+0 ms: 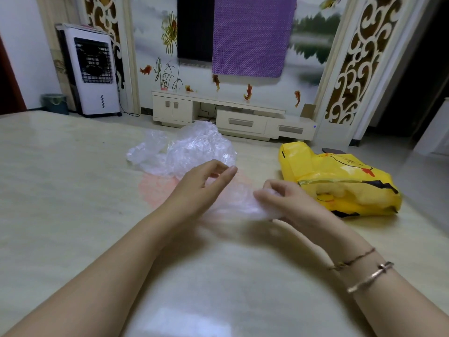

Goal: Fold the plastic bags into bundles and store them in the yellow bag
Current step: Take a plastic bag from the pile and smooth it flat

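Two bare forearms reach over a pale, glossy marble-patterned table [60,190]. Far left of the yellow bag, a white standing air cooler [91,74] stands against the wall. A heap of crumpled clear plastic bags [184,149] lies on the table left of the yellow bag. The left hand [204,183] hovers with fingers loosely extended, gripping nothing clearly. The right hand [279,198] pinches a blurred clear plastic bag [240,203]. The yellow printed plastic bag [340,181] lies open just beside that hand.
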The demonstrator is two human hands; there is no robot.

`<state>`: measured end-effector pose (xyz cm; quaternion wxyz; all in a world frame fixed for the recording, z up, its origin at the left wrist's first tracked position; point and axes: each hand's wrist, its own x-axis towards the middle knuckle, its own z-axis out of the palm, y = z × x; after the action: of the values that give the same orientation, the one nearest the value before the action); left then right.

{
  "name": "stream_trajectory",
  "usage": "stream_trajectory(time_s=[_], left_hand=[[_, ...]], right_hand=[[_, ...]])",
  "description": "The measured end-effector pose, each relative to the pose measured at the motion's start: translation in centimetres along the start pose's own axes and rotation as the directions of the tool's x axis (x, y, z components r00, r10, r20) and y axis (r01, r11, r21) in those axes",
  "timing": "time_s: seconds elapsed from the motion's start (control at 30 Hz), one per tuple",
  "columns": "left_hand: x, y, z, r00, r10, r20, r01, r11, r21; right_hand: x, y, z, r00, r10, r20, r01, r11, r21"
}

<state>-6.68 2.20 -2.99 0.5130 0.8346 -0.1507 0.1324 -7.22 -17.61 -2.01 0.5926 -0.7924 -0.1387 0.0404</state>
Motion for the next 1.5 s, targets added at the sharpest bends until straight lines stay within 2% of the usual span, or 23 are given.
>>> stream_trajectory(time_s=[0.07,0.2,0.27,0.33,0.37,0.4,0.43,0.47,0.5,0.53,0.6,0.67,0.8,0.9,0.97,1.03,1.1,1.17,1.23,1.3,1.37,1.5], left_hand=[[-0.1,0.4,-0.1,0.993,-0.071,0.095,0.080,0.993,-0.087],[-0.4,0.4,-0.3,0.924,-0.148,0.352,0.210,0.967,-0.143],[-0.6,0.7,-0.3,0.915,-0.140,0.378,0.233,0.949,-0.212],[-0.5,0.9,-0.4,0.941,-0.167,0.296,0.243,0.939,-0.242],[-0.3,0.9,-0.5,0.955,-0.195,0.223,0.248,0.938,-0.242],[-0.1,0.8,-0.6,0.962,-0.233,0.141,0.263,0.931,-0.252],[0.1,0.6,-0.6,0.958,-0.280,0.060,0.285,0.919,-0.272],[0.2,0.3,-0.6,0.946,-0.324,-0.006,0.308,0.904,-0.297],[0.3,0.0,-0.5,0.930,-0.363,-0.049,0.328,0.885,-0.331],[0.4,-0.2,-0.4,0.916,-0.397,-0.063,0.347,0.860,-0.375],[0.4,-0.8,-0.1,0.893,-0.447,-0.047,0.380,0.806,-0.454],[0.5,-1.2,0.3,0.879,-0.476,-0.028,0.404,0.775,-0.486],[0.5,-1.4,1.0,0.868,-0.495,0.043,0.458,0.763,-0.456],[0.4,-1.6,1.1,0.870,-0.491,0.045,0.465,0.788,-0.405],[0.3,-1.8,1.0,0.895,-0.445,-0.016,0.414,0.844,-0.341],[0.3,-1.7,0.5,0.944,-0.305,-0.128,0.288,0.948,-0.137],[0.2,-1.1,-0.3,0.969,-0.159,-0.190,0.161,0.987,-0.002],[0.0,-0.4,-0.9,0.988,-0.116,-0.099,0.109,0.991,-0.075],[-0.4,0.0,-1.0,0.987,-0.122,0.107,0.140,0.974,-0.178],[-0.6,-0.1,-0.8,0.961,-0.126,0.247,0.161,0.979,-0.125],[-0.7,-0.3,-0.6,0.937,-0.156,0.311,0.180,0.982,-0.050],[-0.8,-0.8,-0.3,0.910,-0.194,0.366,0.200,0.980,0.021]], right_hand=[[-0.4,-0.8,-1.1,0.997,0.027,0.071,-0.039,0.984,0.176],[-0.6,-1.1,-1.6,0.996,0.055,0.072,-0.072,0.964,0.257],[-0.3,-0.7,-1.3,0.997,0.077,-0.015,-0.067,0.936,0.345],[0.3,-0.1,-1.0,0.982,0.093,-0.166,-0.023,0.923,0.384],[0.5,0.2,-0.7,0.968,0.052,-0.245,0.030,0.947,0.321],[0.7,0.6,-0.5,0.951,-0.036,-0.307,0.094,0.979,0.179],[0.7,1.1,-0.4,0.928,-0.169,-0.331,0.164,0.985,-0.045],[0.6,1.5,-0.3,0.900,-0.323,-0.292,0.236,0.926,-0.295],[0.5,1.8,-0.2,0.866,-0.459,-0.199,0.312,0.806,-0.503],[0.5,1.9,-0.1,0.828,-0.552,-0.095,0.379,0.677,-0.631],[0.4,2.1,0.3,0.803,-0.591,0.083,0.453,0.513,-0.729],[0.4,2.2,1.1,0.815,-0.546,0.195,0.476,0.437,-0.763],[0.5,2.4,1.8,0.765,-0.584,0.272,0.529,0.329,-0.782],[0.5,2.1,1.6,0.746,-0.590,0.308,0.575,0.338,-0.745],[0.3,2.0,1.2,0.765,-0.565,0.309,0.581,0.400,-0.709],[-0.1,1.8,0.7,0.801,-0.527,0.284,0.562,0.499,-0.659],[-0.4,1.6,0.3,0.844,-0.475,0.251,0.517,0.593,-0.617],[-0.6,1.6,0.0,0.872,-0.421,0.249,0.480,0.635,-0.605],[-0.8,1.4,-0.1,0.892,-0.370,0.259,0.448,0.653,-0.611],[-0.9,1.3,-0.2,0.912,-0.313,0.266,0.410,0.669,-0.620],[-1.0,1.2,-0.2,0.925,-0.266,0.271,0.379,0.702,-0.604],[-0.8,1.4,0.1,0.921,-0.268,0.283,0.386,0.718,-0.579]])
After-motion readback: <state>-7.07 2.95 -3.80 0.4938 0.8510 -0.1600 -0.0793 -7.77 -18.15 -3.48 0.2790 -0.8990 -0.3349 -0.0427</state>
